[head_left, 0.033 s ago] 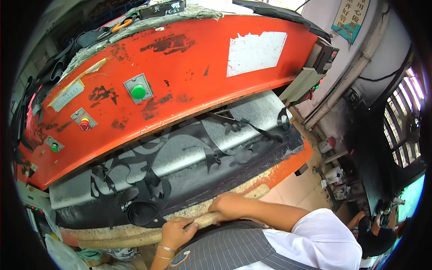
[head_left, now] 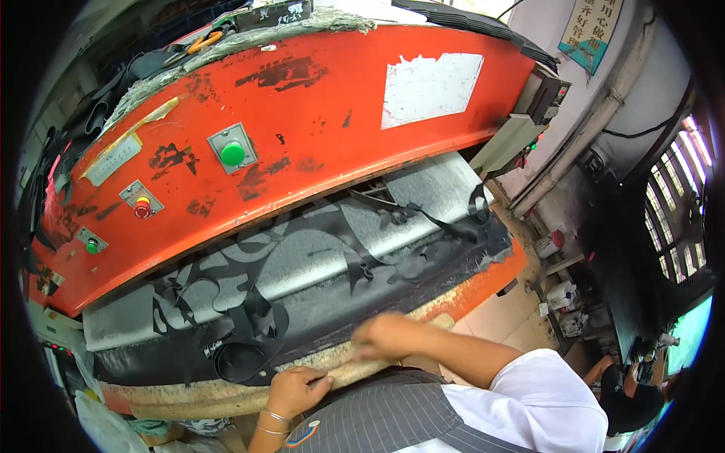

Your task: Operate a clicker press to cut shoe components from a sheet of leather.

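My left hand (head_left: 298,389) rests at the worn, beige padded bar (head_left: 204,402) along the machine's front edge, its fingers curled over it. My right hand (head_left: 385,337) is above the same bar, further right; motion smears its fingers, and I cannot see whether it holds anything. Just beyond my left hand a coil of black strip (head_left: 240,358) lies on the black sheet (head_left: 321,326). Cut black scraps with curved edges (head_left: 257,306) are strewn over the sheet and the grey bed (head_left: 306,257) behind it.
A big orange press beam (head_left: 325,98) spans the bed, with a green button (head_left: 232,154) and a red button (head_left: 142,208) on its front. Orange-handled scissors (head_left: 205,41) lie on top. At the far right another person (head_left: 634,400) sits near a work table.
My right hand has lifted slightly off the padded bar and now blurs with motion. The left hand stays nearly where it was. The black scraps look unchanged.
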`<move>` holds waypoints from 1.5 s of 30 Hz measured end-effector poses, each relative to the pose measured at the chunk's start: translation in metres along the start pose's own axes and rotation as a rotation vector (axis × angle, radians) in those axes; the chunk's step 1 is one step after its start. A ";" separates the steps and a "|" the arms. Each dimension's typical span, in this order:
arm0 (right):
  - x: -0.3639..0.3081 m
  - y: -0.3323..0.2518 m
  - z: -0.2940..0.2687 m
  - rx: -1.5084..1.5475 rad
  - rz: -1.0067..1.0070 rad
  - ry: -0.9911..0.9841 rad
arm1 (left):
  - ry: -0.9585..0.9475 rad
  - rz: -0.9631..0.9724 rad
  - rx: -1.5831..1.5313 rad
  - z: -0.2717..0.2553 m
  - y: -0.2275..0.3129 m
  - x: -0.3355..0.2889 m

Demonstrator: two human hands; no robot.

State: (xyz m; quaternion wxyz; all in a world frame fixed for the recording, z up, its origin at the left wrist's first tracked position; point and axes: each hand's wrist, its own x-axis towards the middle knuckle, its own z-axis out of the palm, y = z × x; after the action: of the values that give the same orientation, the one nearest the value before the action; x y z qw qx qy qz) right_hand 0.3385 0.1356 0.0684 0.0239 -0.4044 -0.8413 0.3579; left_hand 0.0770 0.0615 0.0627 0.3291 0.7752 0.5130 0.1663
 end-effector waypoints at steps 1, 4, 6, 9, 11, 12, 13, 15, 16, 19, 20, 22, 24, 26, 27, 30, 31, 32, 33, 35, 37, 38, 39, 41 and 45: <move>0.002 0.013 -0.011 0.001 0.013 0.172 | 0.003 -0.009 0.000 -0.003 0.002 0.005; 0.022 0.067 -0.051 -0.279 0.145 0.594 | -0.020 0.027 -0.109 -0.007 0.017 0.037; 0.039 0.108 -0.064 -0.456 0.136 0.844 | 0.039 0.106 -0.067 0.000 0.024 0.086; 0.079 0.129 -0.072 -0.587 0.122 0.834 | 0.118 0.245 0.028 0.022 0.011 0.164; 0.098 0.133 -0.081 -0.635 0.134 0.729 | 0.234 0.265 0.173 0.041 0.005 0.210; 0.103 0.138 -0.085 -0.689 0.136 0.680 | 0.302 0.274 0.311 0.052 0.003 0.228; 0.106 0.141 -0.086 -0.739 0.140 0.626 | 0.301 0.256 0.309 0.063 0.004 0.234; 0.108 0.149 -0.090 -0.692 0.081 0.594 | 0.244 0.171 0.418 0.079 0.001 0.237; 0.105 0.153 -0.092 -0.650 0.047 0.572 | 0.232 0.173 0.412 0.078 0.002 0.237; 0.100 0.161 -0.105 -0.586 0.003 0.537 | 0.234 0.189 0.364 0.083 0.002 0.241; 0.089 0.162 -0.121 -0.551 -0.030 0.536 | 0.240 0.167 0.360 0.082 0.003 0.240; 0.050 0.169 -0.157 -0.491 -0.083 0.496 | 0.258 0.202 0.359 0.082 0.006 0.239; 0.013 0.174 -0.172 -0.432 -0.169 0.441 | 0.252 0.163 0.327 0.086 0.001 0.231; -0.024 0.159 -0.162 -0.329 -0.210 0.494 | 0.259 0.120 0.254 0.091 0.003 0.229; -0.042 0.145 -0.152 -0.242 -0.200 0.554 | 0.266 0.111 0.109 0.093 0.013 0.227; -0.087 0.107 -0.112 0.022 -0.138 0.767 | 0.256 0.123 -0.388 0.114 0.078 0.206; -0.099 0.094 -0.099 0.075 -0.147 0.822 | 0.229 0.210 -0.573 0.118 0.103 0.202; -0.112 0.081 -0.085 0.168 -0.128 0.855 | 0.208 0.322 -0.789 0.110 0.135 0.192; -0.123 0.071 -0.071 0.260 -0.104 0.886 | 0.187 0.443 -1.003 0.100 0.162 0.178; -0.136 0.067 -0.042 0.528 -0.112 0.989 | 0.078 0.213 -0.894 0.096 0.176 0.152; -0.148 0.063 -0.033 0.613 -0.217 0.903 | 0.175 0.182 -0.827 0.097 0.159 0.132; -0.160 0.067 -0.028 0.662 -0.213 0.969 | 0.211 0.185 -0.954 0.094 0.149 0.119; -0.172 0.072 -0.022 0.712 -0.207 1.033 | 0.199 -0.021 -1.092 0.090 0.139 0.096; -0.192 0.066 -0.022 0.853 -0.323 0.988 | 0.190 -0.138 -0.717 0.064 0.093 0.051; -0.213 0.062 -0.041 0.190 -0.425 0.596 | 0.465 -0.119 0.341 0.042 0.008 -0.053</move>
State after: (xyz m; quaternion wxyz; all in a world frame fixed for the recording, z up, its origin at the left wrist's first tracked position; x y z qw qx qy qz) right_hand 0.5366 0.0373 0.1135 0.3789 -0.3031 -0.8257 0.2878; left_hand 0.0855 -0.0026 0.0413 0.0768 0.7290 0.6397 0.2313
